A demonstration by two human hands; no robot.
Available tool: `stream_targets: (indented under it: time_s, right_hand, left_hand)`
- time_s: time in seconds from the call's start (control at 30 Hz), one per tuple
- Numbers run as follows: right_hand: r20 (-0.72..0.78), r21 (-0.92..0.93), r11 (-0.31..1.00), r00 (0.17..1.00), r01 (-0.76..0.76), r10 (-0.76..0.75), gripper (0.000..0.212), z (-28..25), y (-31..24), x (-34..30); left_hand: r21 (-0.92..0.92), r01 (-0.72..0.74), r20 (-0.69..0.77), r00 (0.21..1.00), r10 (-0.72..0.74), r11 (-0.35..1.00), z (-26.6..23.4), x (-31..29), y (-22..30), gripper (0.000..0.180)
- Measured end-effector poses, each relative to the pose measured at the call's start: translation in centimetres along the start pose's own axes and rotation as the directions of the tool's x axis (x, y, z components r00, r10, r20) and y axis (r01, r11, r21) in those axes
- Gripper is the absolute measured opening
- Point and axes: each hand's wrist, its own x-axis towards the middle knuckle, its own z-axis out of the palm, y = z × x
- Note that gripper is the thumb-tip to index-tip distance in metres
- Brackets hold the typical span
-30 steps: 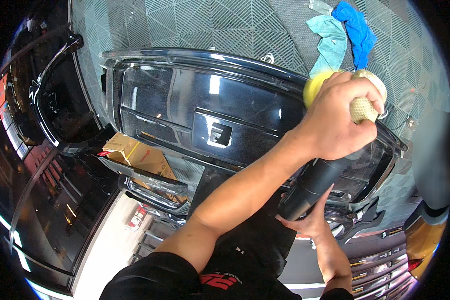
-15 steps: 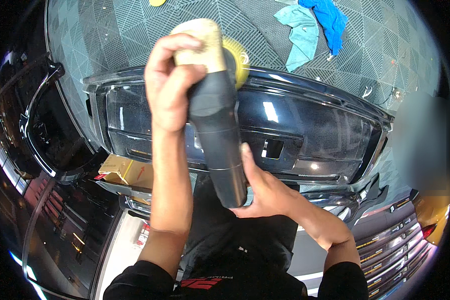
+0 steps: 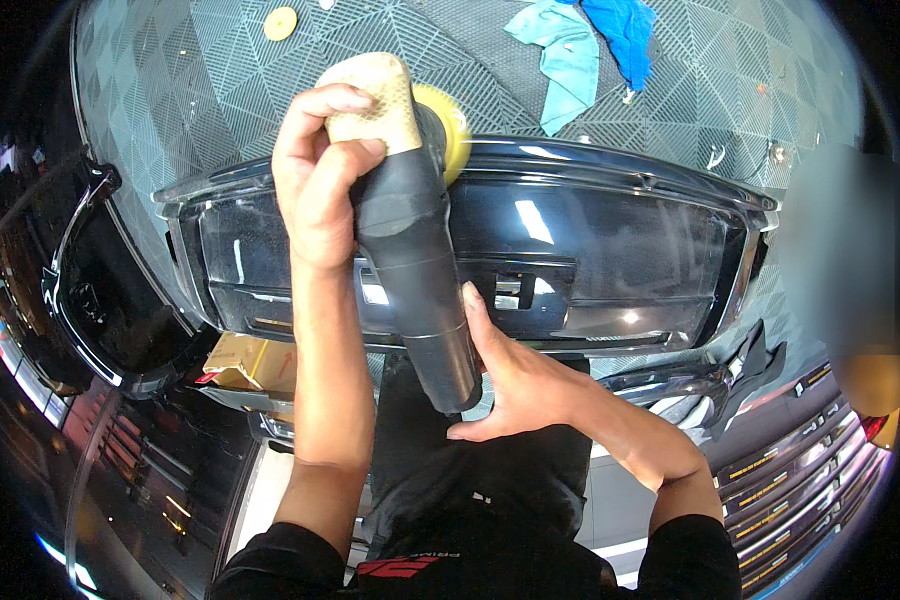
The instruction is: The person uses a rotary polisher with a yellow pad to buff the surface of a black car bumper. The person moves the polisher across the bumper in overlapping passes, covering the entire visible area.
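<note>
Near side of the black panel (image 3: 620, 240): your right hand (image 3: 530, 380) is spread in a wide V around the tail of the polisher (image 3: 400, 235), one digit along its side, the other below the butt with a gap showing. Polisher lies over the panel's left half, head out at its far edge. Reads as rigid, fairly hefty, probably nose-heavy. Smooth barrel could slide in a sweaty palm; cup it from underneath, steer rather than squeeze.

Your left hand (image 3: 315, 175) is curled round the head, digits over the cream mesh cover (image 3: 370, 105). Best hold on the tool, I'd say: right by the heavy end, and the texture should grip. Yellow pad (image 3: 455, 130) looks soft; don't grab there. Can't tell if it's touching the panel's far edge, the head hides most of it. That gloss likely marks easily.

Beyond the panel: teal cloth (image 3: 565, 75) and blue cloth (image 3: 620, 45), limp and light; yellow disc (image 3: 280, 23) off to the left.
</note>
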Motion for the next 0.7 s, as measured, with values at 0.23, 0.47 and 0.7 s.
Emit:
stream_targets:
  time_s: [0.23, 0.47, 0.7]
  right_hand:
    - [-0.159, 0.157, 0.986, 0.985, -0.049, 0.074, 0.159, -2.1, 0.6, -5.5]
    - [-0.483, 0.407, 0.913, 0.857, 0.04, 0.178, 0.17, -1.0, 3.3, -11.6]
    - [-0.775, 0.494, 0.865, 0.497, 0.089, 0.391, 0.16, -2.2, 3.6, -15.5]
  left_hand:
    - [0.011, -0.012, 0.094, 0.995, 0.011, 1.0, 7.8, 0.2, -2.2, 0.033]
    - [0.043, -0.068, 0.237, 0.97, 0.056, 0.997, 17.7, 0.5, -7.1, 0.028]
    - [-0.092, -0.116, 0.33, 0.934, 0.14, 0.989, 27.5, 0.6, -11.4, 0.02]
